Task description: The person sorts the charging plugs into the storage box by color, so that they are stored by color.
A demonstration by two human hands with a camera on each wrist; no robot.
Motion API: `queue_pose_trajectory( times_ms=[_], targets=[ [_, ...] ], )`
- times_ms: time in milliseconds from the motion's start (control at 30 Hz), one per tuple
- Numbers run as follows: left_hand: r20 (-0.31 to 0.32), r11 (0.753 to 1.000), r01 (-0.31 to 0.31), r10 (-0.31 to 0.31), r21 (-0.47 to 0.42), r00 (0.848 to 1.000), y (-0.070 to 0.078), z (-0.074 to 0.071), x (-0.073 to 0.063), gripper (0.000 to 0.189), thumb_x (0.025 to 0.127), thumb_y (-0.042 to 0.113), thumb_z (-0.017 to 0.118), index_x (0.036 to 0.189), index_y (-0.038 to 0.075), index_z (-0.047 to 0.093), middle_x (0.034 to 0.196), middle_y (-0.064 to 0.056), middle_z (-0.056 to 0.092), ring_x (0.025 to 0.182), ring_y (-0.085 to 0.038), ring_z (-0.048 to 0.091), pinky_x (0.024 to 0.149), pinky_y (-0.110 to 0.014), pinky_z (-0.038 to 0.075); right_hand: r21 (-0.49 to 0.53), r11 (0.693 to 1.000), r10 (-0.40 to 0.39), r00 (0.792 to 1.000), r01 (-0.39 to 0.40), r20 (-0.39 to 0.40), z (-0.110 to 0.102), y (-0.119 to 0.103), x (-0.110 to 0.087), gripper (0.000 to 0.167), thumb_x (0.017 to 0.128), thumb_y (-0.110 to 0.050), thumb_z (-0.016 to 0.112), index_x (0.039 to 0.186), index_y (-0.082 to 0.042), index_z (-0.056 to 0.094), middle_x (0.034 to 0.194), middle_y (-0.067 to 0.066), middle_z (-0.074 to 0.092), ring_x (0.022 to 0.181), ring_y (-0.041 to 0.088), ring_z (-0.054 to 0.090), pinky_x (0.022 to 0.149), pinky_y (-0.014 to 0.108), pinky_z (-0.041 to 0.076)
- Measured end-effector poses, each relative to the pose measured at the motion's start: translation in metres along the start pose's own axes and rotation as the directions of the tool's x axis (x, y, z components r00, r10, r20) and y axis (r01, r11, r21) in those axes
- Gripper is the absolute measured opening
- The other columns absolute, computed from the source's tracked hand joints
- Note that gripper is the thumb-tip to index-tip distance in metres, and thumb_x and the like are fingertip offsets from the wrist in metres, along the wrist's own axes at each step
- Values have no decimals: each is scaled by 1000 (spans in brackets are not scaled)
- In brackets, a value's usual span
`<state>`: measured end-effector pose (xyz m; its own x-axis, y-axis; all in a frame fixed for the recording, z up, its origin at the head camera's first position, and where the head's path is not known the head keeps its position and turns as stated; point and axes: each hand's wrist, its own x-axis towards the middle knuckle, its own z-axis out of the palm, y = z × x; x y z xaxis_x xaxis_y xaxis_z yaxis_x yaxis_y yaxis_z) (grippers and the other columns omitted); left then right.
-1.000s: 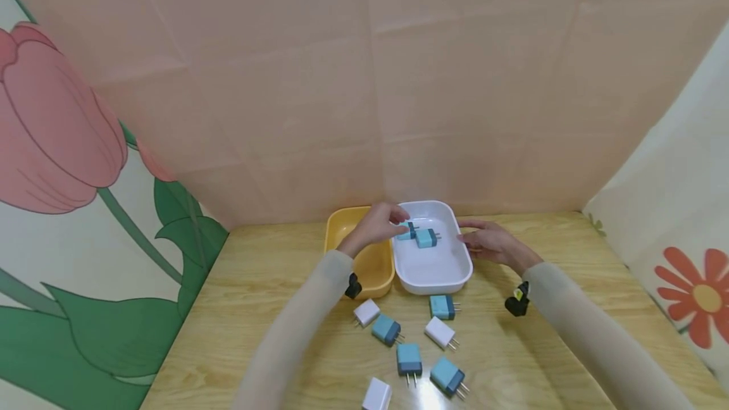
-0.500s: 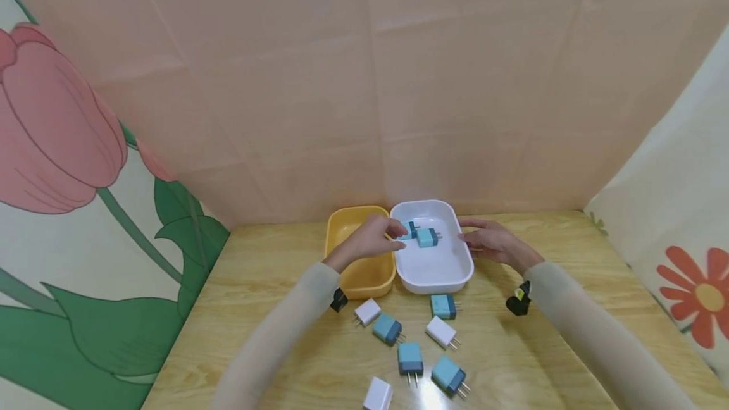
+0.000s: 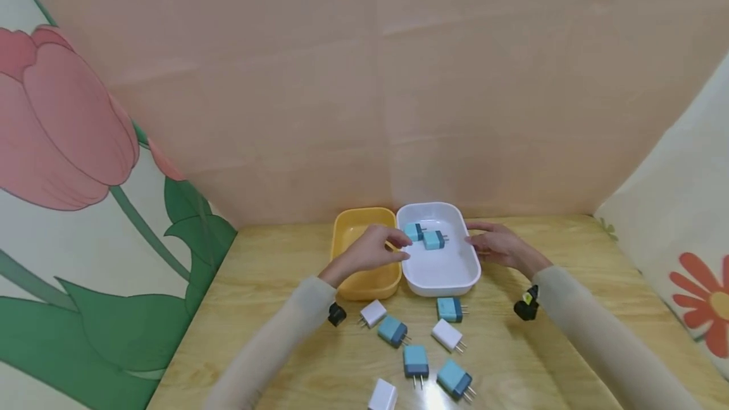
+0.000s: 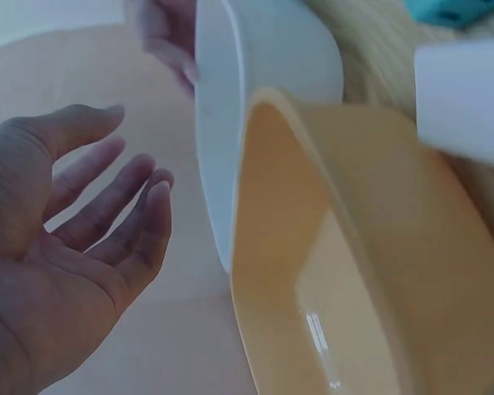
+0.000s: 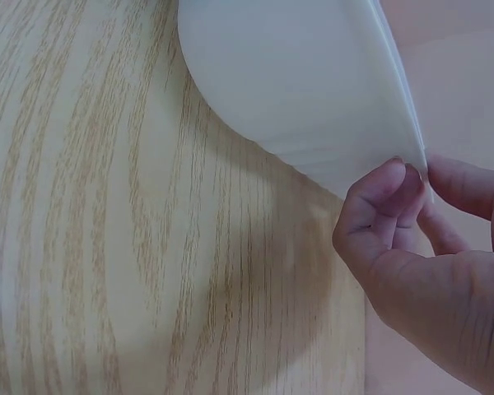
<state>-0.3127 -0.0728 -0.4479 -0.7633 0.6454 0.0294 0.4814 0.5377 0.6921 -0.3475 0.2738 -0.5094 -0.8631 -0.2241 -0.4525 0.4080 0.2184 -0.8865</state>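
My left hand (image 3: 373, 250) hovers over the yellow bin (image 3: 373, 288), fingers loosely bent and nothing between them; the left wrist view shows its bare palm (image 4: 74, 280). To its right, side by side with the yellow bin, is a white bin (image 3: 444, 271). Two blue chargers, one (image 3: 412, 231) by the left wall and another (image 3: 433, 240) near the middle, lie in the white bin. My right hand (image 3: 501, 248) pinches that bin's right rim, its curled fingers (image 5: 379, 193) against the outer wall. Part of the yellow bin is hidden behind my left hand.
In front of the bins, several blue chargers (image 3: 416, 360) and white chargers (image 3: 448, 335) lie scattered on the wooden table (image 3: 273, 252). A white charger (image 3: 383, 395) sits nearest the front. A pinkish cloth backdrop (image 3: 319, 112) rises behind the bins.
My left hand has drawn back leftward from over the white bin, uncovering the left blue charger. My right hand stays at the white bin's rim. The head view has shifted slightly.
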Motion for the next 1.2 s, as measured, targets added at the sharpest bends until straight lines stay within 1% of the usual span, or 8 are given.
queue_pose_trajectory(
  times_ms=[100, 233, 367, 500, 667, 800, 1033, 1200],
  targets=[
    [-2, 999, -2, 2, -37, 1000, 6, 3, -5, 29, 98, 22, 76, 125, 12, 76, 121, -1, 77, 114, -23, 72, 90, -20, 60, 3, 1000, -6, 1000, 6, -4, -2, 0, -2, 70, 107, -22, 63, 166, -10, 28, 159, 21, 42, 116, 23, 56, 97, 33, 59],
    [-21, 1000, -1, 1, -17, 1000, 12, 9, -15, 25, 98, 23, 76, 120, 13, 79, 117, -2, 79, 105, -11, 72, 89, -18, 59, 23, 1000, -5, 1000, 5, 9, 0, 0, 0, 69, 106, -21, 63, 166, -10, 30, 158, 20, 43, 116, 23, 56, 97, 33, 59],
    [-33, 1000, -12, 12, -14, 999, 12, 14, -26, 23, 98, 24, 76, 118, 15, 80, 116, -2, 80, 100, -2, 68, 90, -18, 58, 30, 1000, 1, 1000, -2, 8, 1, 0, 2, 68, 107, -20, 63, 166, -11, 30, 159, 20, 43, 116, 23, 55, 95, 31, 59],
    [-24, 999, -20, 19, -39, 1000, 14, 18, -39, 24, 99, 26, 75, 121, 18, 79, 117, 0, 79, 100, -1, 66, 91, -19, 58, 16, 1000, 0, 1000, 0, 7, 1, 0, 1, 69, 107, -22, 62, 166, -11, 28, 161, 22, 39, 118, 24, 54, 96, 31, 59],
    [-26, 995, -74, 73, -67, 997, 16, 24, -50, 23, 99, 24, 75, 120, 17, 79, 113, 5, 78, 99, 1, 66, 93, -25, 61, 8, 1000, -9, 1000, 9, 2, -5, 2, -4, 70, 108, -23, 61, 167, -10, 26, 164, 23, 37, 120, 24, 54, 98, 31, 59],
    [-30, 989, -107, 104, -98, 994, 15, 27, -58, 22, 99, 22, 75, 119, 14, 79, 112, 0, 80, 98, 1, 67, 92, -29, 62, 28, 1000, -11, 1000, 11, -7, -8, 4, -4, 70, 107, -23, 62, 167, -11, 28, 162, 21, 40, 119, 23, 55, 97, 31, 59],
    [-9, 986, -128, 127, -110, 992, 12, 34, -76, 20, 100, 20, 73, 119, 14, 78, 113, -4, 80, 98, 2, 67, 86, -20, 60, 41, 999, 1, 1000, 0, -5, -8, 7, -5, 72, 106, -23, 65, 166, -10, 29, 155, 17, 46, 117, 24, 54, 98, 33, 59],
    [10, 987, -116, 117, -112, 993, 11, 39, -86, 19, 100, 17, 73, 118, 14, 78, 110, -3, 78, 94, 4, 66, 84, -19, 60, 47, 999, -2, 1000, 3, -10, -5, 7, -2, 70, 106, -23, 64, 165, -11, 30, 155, 18, 45, 116, 23, 54, 96, 31, 58]
  ],
)
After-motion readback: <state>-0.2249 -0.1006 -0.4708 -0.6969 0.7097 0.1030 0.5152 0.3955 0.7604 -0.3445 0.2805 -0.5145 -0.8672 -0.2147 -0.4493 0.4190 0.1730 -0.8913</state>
